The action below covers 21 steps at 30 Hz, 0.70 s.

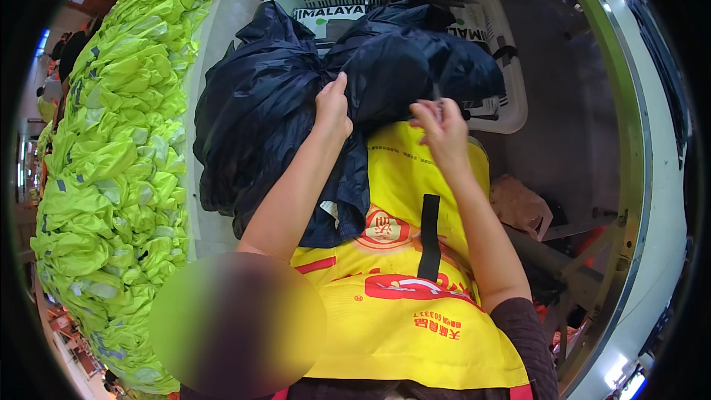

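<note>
In the head view, a bulky heap of dark cloth point(255, 96) is lying in front of the person, spreading from the pale counter point(217, 37) up over the near rim of a white plastic basket point(512, 100); whether it is one piece or several, the folds are not letting me tell. The left hand point(333, 110) is pressing into the middle of the heap, its fingers curling in and seemingly grasping a gathered fold, thumb pointing up. The right hand point(444, 130) is hovering at the cloth's near right edge with bent fingers; a thin pale sliver is showing at their tips, but I cannot tell whether they are gripping it or the cloth. White packages point(329, 21) are sitting in the basket, partly covered. A mass of yellow-green garments point(122, 148) is piling along the left, and a yellow apron point(422, 341) is covering the person's lap.

For handling the cloth well, the left hand should be anchoring one fold firmly while the right is working only on a layer spread flat. The fabric is looking thin and slippery, so bunching would probably be hiding edges; keeping the loose part off the basket rim should be preventing snags.
</note>
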{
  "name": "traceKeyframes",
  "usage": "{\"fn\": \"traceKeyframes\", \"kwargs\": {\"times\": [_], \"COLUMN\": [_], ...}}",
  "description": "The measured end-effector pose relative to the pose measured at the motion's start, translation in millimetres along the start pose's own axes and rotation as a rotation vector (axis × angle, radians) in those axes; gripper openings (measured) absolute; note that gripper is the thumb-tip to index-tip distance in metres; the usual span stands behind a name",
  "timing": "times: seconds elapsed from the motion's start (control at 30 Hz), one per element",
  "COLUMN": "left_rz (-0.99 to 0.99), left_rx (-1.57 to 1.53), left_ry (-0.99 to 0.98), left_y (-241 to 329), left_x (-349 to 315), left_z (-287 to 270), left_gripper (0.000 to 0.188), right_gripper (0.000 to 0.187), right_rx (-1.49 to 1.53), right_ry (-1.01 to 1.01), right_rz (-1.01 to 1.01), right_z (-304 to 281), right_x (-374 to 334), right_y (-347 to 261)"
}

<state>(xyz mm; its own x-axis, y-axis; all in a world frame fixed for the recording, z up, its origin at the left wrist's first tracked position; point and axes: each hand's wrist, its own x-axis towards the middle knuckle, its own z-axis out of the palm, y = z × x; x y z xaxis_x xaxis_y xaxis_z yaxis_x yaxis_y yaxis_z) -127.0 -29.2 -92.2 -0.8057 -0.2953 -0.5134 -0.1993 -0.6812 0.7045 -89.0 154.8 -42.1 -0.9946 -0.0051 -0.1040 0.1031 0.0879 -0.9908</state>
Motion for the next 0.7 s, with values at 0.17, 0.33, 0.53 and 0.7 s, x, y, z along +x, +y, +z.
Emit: {"fn": "traceKeyframes", "kwargs": {"times": [0.17,0.33,0.53,0.7], "left_rz": [0.058,0.062,0.294,0.394], "left_rx": [-0.029,-0.094,0.165,0.572], "left_ry": [0.104,0.014,0.174,0.178], "left_y": [1,7,43,61], "left_x": [-22,-25,0,23], "left_z": [0,-15,-37,-75], "left_gripper": [0.030,0.032,0.022,0.024], "right_gripper": [0.039,0.026,0.021,0.016], "right_rx": [-0.293,-0.055,0.371,0.652], "right_ry": [0.016,-0.129,-0.204,-0.319], "right_rz": [-0.268,-0.080,0.107,0.311], "right_z": [57,61,32,25], "right_x": [30,51,60,53], "right_y": [12,13,19,36]}}
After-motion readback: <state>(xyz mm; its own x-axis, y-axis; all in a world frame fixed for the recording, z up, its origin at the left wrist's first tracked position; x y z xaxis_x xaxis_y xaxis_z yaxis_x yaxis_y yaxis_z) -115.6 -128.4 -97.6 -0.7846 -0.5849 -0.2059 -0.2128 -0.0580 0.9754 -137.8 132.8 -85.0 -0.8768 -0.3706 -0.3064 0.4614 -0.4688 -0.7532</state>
